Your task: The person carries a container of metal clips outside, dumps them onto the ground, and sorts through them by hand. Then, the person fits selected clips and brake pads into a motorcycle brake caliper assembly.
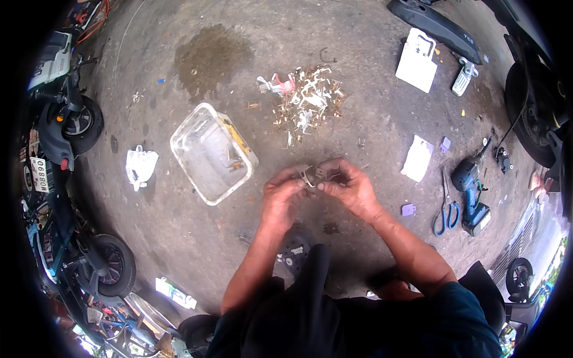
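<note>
Both my hands meet over the concrete floor. My left hand (283, 194) pinches a small white curved piece (309, 180) between thumb and fingers. Close beside it, my right hand (352, 190) is closed in a pinch as well; what it grips is too small to make out. Beyond them lies a loose pile of small white and brass-coloured pieces (310, 101), with a red-and-white wrapper (277, 83) at its left edge. To the left of my hands stands a clear plastic tub (229, 191) with a few brass-coloured pieces (236, 166) inside.
At right lie blue-handled scissors (446, 215), a blue cordless power tool (473, 194), purple tags (409, 210) and white sheets (418, 158). A crumpled white bag (141, 167) lies left of the tub. Motorbikes (74, 125) line the left; a large wheel (528, 113) stands at right.
</note>
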`<state>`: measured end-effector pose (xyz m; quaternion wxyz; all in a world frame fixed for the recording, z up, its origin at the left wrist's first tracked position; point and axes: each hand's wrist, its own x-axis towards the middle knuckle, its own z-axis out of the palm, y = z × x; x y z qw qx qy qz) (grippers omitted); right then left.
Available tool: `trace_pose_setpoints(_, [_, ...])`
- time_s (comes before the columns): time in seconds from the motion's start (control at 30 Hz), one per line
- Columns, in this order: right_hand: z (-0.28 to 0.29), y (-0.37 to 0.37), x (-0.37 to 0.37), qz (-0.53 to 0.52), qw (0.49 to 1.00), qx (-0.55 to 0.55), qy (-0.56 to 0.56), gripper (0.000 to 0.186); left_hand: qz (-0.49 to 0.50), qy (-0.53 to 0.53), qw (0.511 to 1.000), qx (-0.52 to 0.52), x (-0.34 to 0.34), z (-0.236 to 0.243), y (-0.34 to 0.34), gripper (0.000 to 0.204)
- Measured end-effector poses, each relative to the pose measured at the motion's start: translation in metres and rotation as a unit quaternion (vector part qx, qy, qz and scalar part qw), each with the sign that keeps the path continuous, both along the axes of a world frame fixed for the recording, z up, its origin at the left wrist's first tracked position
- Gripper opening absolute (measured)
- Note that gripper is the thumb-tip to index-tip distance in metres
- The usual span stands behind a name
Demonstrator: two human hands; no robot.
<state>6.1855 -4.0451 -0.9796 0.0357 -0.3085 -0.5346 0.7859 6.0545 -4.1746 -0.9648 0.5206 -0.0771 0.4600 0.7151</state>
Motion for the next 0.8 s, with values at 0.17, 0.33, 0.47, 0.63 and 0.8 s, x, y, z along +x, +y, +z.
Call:
trace_pose_setpoints(0.17, [0.007, 0.014, 0.0, 0.043, 0.967, 0.249, -0.038, 0.046, -0.026, -0.004, 1.0, 0.008, -0.011, -0.005, -0.011, 0.035])
trace_pose_setpoints(0.33, [0.01, 0.014, -0.003, 0.08, 0.963, 0.256, -0.021, 0.052, -0.064, 0.022, 0.998, -0.019, -0.01, 0.005, -0.003, 0.03])
trace_pose_setpoints(0.47, [0.014, 0.009, -0.004, 0.104, 0.974, 0.201, -0.004, 0.055, -0.076, 0.025, 0.996, -0.036, -0.007, 0.005, 0.001, 0.025])
trace_pose_setpoints(0.63, [0.007, 0.005, -0.001, 0.099, 0.963, 0.248, 0.026, 0.057, -0.074, 0.006, 0.997, -0.034, -0.007, 0.002, 0.001, 0.026])
trace_pose_setpoints(0.8, [0.003, 0.0, -0.001, 0.074, 0.982, 0.172, 0.037, 0.059, -0.064, -0.01, 0.997, -0.03, -0.007, 0.003, 0.001, 0.024])
